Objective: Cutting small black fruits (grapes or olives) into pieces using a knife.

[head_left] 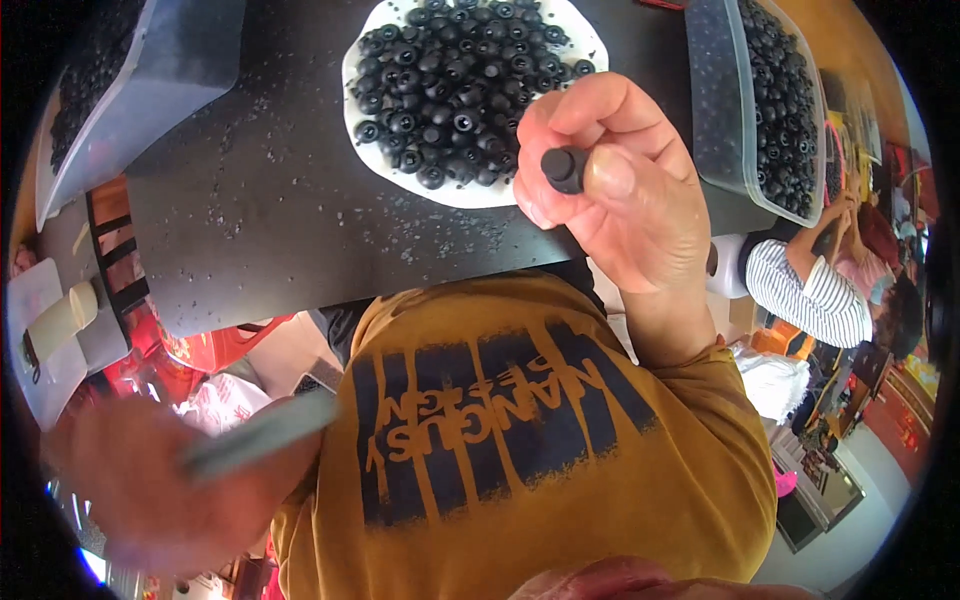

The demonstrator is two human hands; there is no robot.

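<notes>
In the view, your right hand [635, 190] overlapped the near right edge of the plate [588, 42], its fingers clamped on a black part [563, 170]. Your left hand [150, 480], blurred, was well left of the plate and nearer to you, closed on a grey tool [265, 435]. Similar parts [450, 85] heaped the plate, which lay on the worktop [290, 265] between two tubs [190, 60].

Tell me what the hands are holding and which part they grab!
The right hand pinches a small black piece by its sides; the blurred left hand grips a long grey tool near one end.
</notes>
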